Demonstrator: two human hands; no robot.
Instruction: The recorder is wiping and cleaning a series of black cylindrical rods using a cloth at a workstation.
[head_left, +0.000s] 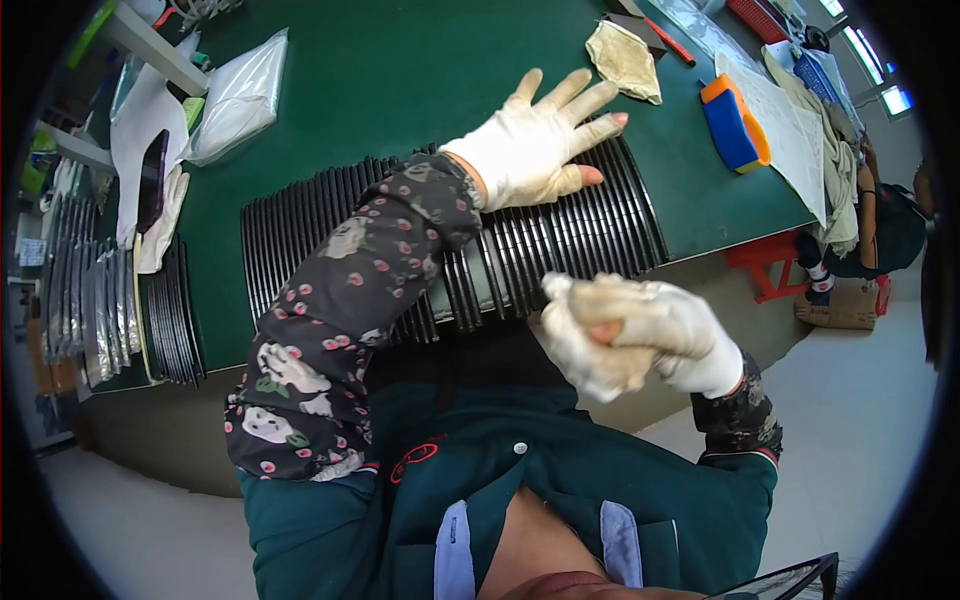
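While left hand (535,150) flattens ribbed black discs (450,250), right hand (640,335) bunches cloth (590,350).

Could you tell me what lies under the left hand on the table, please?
The left hand rests flat on a row of black plates overlapping along the green table. What lies under the plates is covered.

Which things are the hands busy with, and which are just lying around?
In use:
- left hand, flat on the row of black plates
- right hand, closed on a cloth

Lying about:
- crumpled rag
- blue and orange block
- clear plastic bag
- paper sheet
- second stack of black plates
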